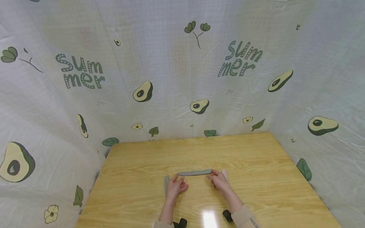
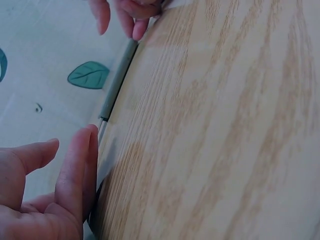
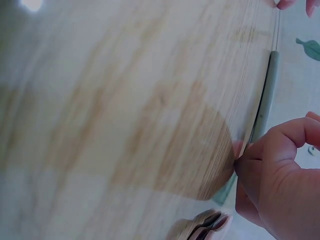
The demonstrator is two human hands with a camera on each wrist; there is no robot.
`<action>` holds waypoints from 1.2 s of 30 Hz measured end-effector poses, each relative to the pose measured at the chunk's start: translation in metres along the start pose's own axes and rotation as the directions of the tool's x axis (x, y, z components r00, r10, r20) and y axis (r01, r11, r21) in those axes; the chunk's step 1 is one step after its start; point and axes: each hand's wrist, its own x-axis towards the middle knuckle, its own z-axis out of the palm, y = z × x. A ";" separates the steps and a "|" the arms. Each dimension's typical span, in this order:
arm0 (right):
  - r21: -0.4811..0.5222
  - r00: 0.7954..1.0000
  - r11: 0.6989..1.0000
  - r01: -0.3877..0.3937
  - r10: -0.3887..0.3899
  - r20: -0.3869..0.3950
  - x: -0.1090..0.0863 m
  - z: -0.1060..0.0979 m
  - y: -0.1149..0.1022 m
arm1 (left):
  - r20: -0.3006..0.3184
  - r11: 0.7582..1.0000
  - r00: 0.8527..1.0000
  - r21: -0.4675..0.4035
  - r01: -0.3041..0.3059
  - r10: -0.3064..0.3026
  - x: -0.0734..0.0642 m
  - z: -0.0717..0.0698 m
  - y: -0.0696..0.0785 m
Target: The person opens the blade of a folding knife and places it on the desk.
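A knife [image 1: 195, 173] with a pale green handle and greyish blade lies crosswise on the wooden table, its blade to the left. My left hand [image 1: 174, 187] is at the blade tip, fingertips right at its end, thumb held apart. At the handle's far end, the fingertips of my right hand [image 1: 218, 180] touch it. In the right wrist view the handle [image 3: 266, 95] runs behind my bent fingers. A flat green strip [image 1: 166, 182] lies beside my left hand, partly covered by it. Just beyond my right hand sits a pink strip [image 1: 224, 173]; its slotted end [image 3: 212, 225] shows in the right wrist view.
The wooden table [image 1: 137, 158] is bordered by a white curtain [image 1: 171, 63] printed with avocados and leaves, at the back and both sides. Black wrist devices [image 1: 227, 216] sit by my sleeves. Light glares off the table's front.
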 end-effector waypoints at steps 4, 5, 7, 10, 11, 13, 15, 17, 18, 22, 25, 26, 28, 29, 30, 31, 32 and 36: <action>0.003 1.000 1.000 0.001 -0.001 -0.007 -0.001 0.000 -0.001 | 0.008 1.000 1.000 -0.014 0.002 -0.002 -0.004 0.000 0.006; 0.004 1.000 1.000 0.001 -0.001 -0.015 -0.002 0.001 -0.002 | 0.006 1.000 1.000 -0.015 0.000 0.000 -0.005 -0.001 0.008; 0.005 0.999 1.000 0.001 -0.001 -0.037 -0.003 0.004 -0.004 | -0.009 1.000 1.000 -0.013 -0.003 0.003 -0.006 -0.001 0.010; 0.015 0.998 1.000 0.012 -0.011 -0.062 -0.007 0.012 -0.009 | -0.050 0.999 0.998 0.018 -0.029 0.030 -0.008 -0.004 0.010; 0.017 0.998 1.000 0.017 -0.016 -0.067 -0.008 0.015 -0.010 | -0.066 0.998 0.997 0.037 -0.042 0.045 -0.008 -0.005 0.010; 0.035 0.997 0.999 0.030 -0.028 -0.067 -0.010 0.023 -0.012 | -0.099 0.995 0.992 0.076 -0.069 0.077 -0.009 -0.008 0.010; 0.045 0.998 0.998 0.043 -0.041 -0.049 -0.012 0.032 -0.013 | -0.130 0.988 0.985 0.116 -0.102 0.117 -0.010 -0.013 0.011; 0.051 0.999 0.997 0.051 -0.050 -0.015 -0.015 0.041 -0.014 | -0.167 0.978 0.973 0.165 -0.131 0.159 -0.011 -0.020 0.011; 0.054 0.998 0.997 0.057 -0.057 0.007 -0.016 0.045 -0.015 | -0.190 0.971 0.966 0.192 -0.139 0.175 -0.012 -0.024 0.012; 0.088 0.991 0.994 0.059 -0.069 0.111 -0.019 0.065 -0.015 | -0.291 0.938 0.926 0.314 -0.143 0.239 -0.016 -0.041 0.012; 0.122 0.978 0.991 0.059 -0.082 0.191 -0.019 0.080 -0.012 | -0.371 0.920 0.888 0.372 -0.124 0.270 -0.018 -0.052 0.012; 0.128 0.972 0.990 0.065 -0.092 0.214 -0.019 0.085 -0.010 | -0.395 0.916 0.875 0.384 -0.118 0.278 -0.019 -0.055 0.012; 0.138 0.963 0.988 0.071 -0.104 0.250 -0.019 0.095 -0.007 | -0.437 0.909 0.851 0.403 -0.106 0.293 -0.020 -0.061 0.011; 0.139 0.960 0.988 0.073 -0.107 0.259 -0.019 0.100 -0.006 | -0.452 0.906 0.840 0.411 -0.104 0.302 -0.021 -0.064 0.011; 0.143 0.958 0.987 0.074 -0.110 0.266 -0.019 0.104 -0.006 | -0.466 0.903 0.830 0.419 -0.098 0.307 -0.022 -0.067 0.010; 0.144 0.957 0.987 0.076 -0.113 0.269 -0.019 0.108 -0.005 | -0.478 0.902 0.823 0.422 -0.091 0.307 -0.022 -0.069 0.010; 0.145 0.956 0.986 0.078 -0.116 0.271 -0.019 0.112 -0.005 | -0.481 0.905 0.825 0.417 -0.083 0.297 -0.023 -0.072 0.009; 0.158 0.954 0.985 0.065 -0.107 0.278 -0.017 0.123 -0.005 | -0.476 0.921 0.847 0.387 -0.038 0.235 -0.027 -0.079 0.010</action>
